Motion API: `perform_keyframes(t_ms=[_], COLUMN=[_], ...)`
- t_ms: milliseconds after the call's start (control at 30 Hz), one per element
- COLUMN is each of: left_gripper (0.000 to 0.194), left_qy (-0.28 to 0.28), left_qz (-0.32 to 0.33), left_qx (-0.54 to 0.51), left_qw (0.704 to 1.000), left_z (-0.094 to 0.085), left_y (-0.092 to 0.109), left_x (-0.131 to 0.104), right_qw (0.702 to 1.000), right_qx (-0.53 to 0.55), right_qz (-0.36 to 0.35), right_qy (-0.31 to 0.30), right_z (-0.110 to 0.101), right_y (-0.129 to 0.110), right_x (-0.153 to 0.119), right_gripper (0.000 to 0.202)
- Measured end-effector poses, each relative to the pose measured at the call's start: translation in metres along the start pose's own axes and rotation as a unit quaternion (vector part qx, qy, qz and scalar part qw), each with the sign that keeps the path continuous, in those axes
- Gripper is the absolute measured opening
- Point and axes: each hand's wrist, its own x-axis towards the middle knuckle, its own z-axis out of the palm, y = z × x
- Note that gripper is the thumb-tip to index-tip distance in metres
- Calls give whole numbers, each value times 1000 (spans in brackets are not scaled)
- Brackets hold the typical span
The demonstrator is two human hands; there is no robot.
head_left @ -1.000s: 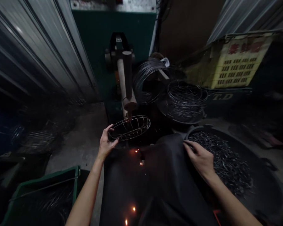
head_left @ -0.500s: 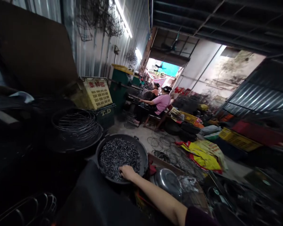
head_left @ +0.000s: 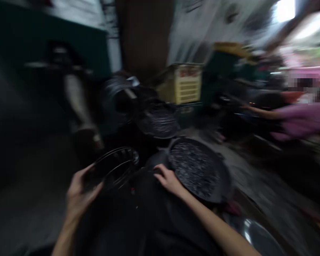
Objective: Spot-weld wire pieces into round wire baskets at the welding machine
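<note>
My left hand (head_left: 80, 192) is curled round the near end of a round frame of shiny wire (head_left: 120, 160), fingers at its upper ring and thumb at the lower one. The frame is tilted above dark cloth (head_left: 128, 217) over my lap. My right hand (head_left: 169, 179) is just left of a black basin (head_left: 226, 177), thumb and forefinger bent towards each other; blur hides what they hold, if anything. Many small, curved metal pieces (head_left: 192, 167) fill the basin.
Behind the basin, wire rings (head_left: 162, 121) lie in another dark pan. A yellow crate (head_left: 188, 85) stands farther back. At the right sits a person in a pink top (head_left: 301, 119). A shiny metal lid or bowl (head_left: 258, 234) lies at lower right.
The view has swung left and down. My right hand has left the metal pieces in the basin and moved left towards the wire frame. My left hand has come into view at the frame.
</note>
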Motion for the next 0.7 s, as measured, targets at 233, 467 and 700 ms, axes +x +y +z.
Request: perform_keyframes(t_ms=[233,467,700], left_gripper=[53,56,54], left_qy=[-51,-76,-38], left_qz=[-63,-39,-35], left_qx=[62,50,38], left_qw=[995,995,998], left_z=[-11,-17,-24], left_y=[13,19,18], left_x=[6,0,-1], right_qw=[968,861,769], right_qx=[82,-305,-329], right_qz=[-168,-404,-547], right_qy=[-168,-44,27], right_z=[10,41,41], right_y=[-85,-93,-93], right_x=[66,88,96], right_gripper=[24,32,28])
